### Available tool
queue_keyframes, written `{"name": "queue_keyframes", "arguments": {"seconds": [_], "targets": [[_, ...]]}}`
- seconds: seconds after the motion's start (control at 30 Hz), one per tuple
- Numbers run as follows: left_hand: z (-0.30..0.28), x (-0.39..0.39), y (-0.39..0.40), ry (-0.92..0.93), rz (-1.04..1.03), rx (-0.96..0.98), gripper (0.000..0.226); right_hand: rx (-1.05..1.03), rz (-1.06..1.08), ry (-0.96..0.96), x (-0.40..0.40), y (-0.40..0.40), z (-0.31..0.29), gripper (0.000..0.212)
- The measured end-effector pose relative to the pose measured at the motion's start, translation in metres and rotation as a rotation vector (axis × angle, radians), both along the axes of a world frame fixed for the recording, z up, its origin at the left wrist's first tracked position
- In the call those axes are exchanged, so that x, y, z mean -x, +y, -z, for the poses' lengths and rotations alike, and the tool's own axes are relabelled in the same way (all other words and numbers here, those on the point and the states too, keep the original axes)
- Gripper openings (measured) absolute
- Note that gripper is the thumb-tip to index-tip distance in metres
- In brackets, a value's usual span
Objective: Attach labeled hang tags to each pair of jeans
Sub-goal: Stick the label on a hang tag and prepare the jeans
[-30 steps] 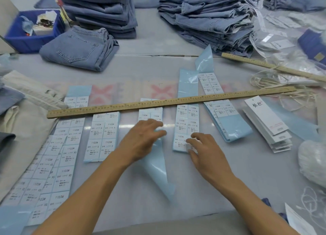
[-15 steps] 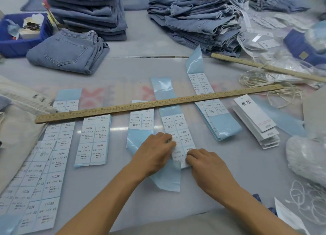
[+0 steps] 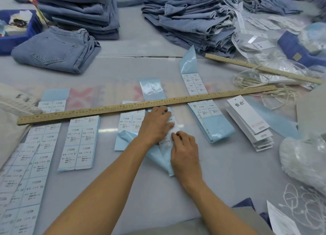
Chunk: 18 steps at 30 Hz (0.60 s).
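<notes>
From the head view, both hands work on one strip of size stickers [image 3: 173, 128] lying on the grey worktop [image 3: 229, 173], just below the long wooden ruler [image 3: 146, 104] that pins several such strips. The left hand [image 3: 156, 124] lies over the strip with fingers bent, pressing it flat to the worktop. The right hand [image 3: 184, 146] has its fingertips [image 3: 176, 135] curled at the strip's edge, apparently pinching or picking at a sticker; the exact contact is hidden.

The strip looks very light and thin: white paper labels on glossy blue backing [image 3: 164, 162] that curls and slides easily. It will likely tear or crease if pulled hard, so a corner of a single label is the sensible place to lift, with the other hand holding the backing still.

The hang tags [image 3: 248, 114] sit fanned in a stack to the right, near the strips. They appear to be stiff card, best taken by the edges. Loose string loops [image 3: 275, 93] lie beyond them.

The jeans [image 3: 53, 50] are folded at the far side, one pair alone and taller stacks [image 3: 79, 10] behind. They are soft, heavy denim, well apart from the hands and untagged so far.
</notes>
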<state>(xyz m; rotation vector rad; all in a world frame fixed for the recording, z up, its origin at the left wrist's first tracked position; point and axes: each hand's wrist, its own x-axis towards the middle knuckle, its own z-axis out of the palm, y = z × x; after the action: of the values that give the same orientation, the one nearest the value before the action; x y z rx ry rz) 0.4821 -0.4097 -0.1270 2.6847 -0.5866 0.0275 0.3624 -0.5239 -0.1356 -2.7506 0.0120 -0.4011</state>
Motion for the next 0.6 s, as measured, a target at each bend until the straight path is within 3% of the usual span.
{"name": "queue_keyframes", "arguments": {"seconds": [0.13,0.33,0.6], "targets": [[0.009,0.006,0.000,-0.064,0.030,-0.020,0.038,0.018,0.012,-0.002,-0.002,0.000,0.002,0.046],[0.001,0.011,-0.004,-0.166,0.029,0.105,0.022,0.065,0.009,0.001,-0.002,0.001,-0.003,0.041],[0.003,0.010,-0.003,-0.331,0.122,-0.012,0.030,0.075,0.025,0.020,-0.003,0.002,0.000,0.040]]}}
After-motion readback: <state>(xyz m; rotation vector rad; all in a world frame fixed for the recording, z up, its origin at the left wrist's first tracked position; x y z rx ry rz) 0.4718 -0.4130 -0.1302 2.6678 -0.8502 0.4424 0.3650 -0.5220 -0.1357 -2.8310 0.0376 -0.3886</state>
